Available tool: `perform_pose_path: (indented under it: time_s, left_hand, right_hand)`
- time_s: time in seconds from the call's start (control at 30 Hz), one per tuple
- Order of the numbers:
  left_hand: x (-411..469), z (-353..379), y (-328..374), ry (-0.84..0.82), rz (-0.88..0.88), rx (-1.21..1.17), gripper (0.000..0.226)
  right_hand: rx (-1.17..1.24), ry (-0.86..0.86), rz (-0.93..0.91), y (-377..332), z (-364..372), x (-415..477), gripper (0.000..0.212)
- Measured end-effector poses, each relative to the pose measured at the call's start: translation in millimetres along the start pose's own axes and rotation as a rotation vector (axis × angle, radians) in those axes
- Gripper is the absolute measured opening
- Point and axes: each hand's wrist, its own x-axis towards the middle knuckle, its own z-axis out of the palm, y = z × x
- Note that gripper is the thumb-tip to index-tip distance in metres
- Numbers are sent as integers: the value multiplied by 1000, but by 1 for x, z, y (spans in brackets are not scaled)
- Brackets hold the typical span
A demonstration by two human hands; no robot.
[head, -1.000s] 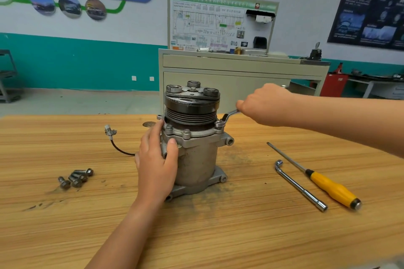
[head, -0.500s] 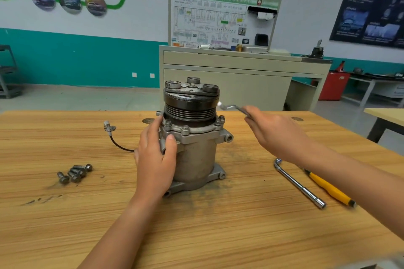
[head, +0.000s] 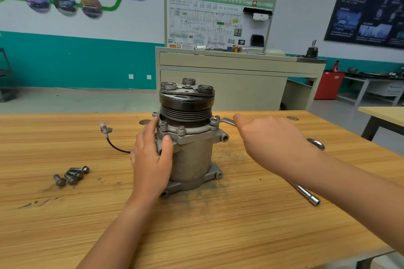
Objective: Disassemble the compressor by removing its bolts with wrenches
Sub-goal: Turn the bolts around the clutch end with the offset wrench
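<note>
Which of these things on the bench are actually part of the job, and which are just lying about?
In use: compressor, gripped by the left hand; wrench in the right hand, on a flange bolt; removed bolts.
Lying about: L-shaped socket wrench on the table; wiring board behind.

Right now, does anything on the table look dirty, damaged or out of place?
Dark grime is smeared on the table around the compressor, mostly at its front and right. Dark scuffs mark the wood near the loose bolts. Nothing looks broken or tipped.
</note>
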Motion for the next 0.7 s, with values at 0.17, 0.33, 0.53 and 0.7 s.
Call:
perform_pose_path:
  time_s: [0.17, 0.33, 0.53, 0.7]
  left_hand:
    - [-1, -1, 1, -1, -6, 2, 55]
    - [-1, -1, 0, -5, -11, 0, 55]
    - [0, 0, 0, -7, -6, -6, 44]
    - [-1, 0, 0, 5, -14, -11, 42]
  right_hand:
    - [-10, -15, -13, -7, -7, -2, 30]
    - [-25, -2, -93, 20, 13, 8, 46]
    - [-129, 181, -181, 39, 32, 57, 40]
    - [67, 246, -170, 17, 57, 89, 34]
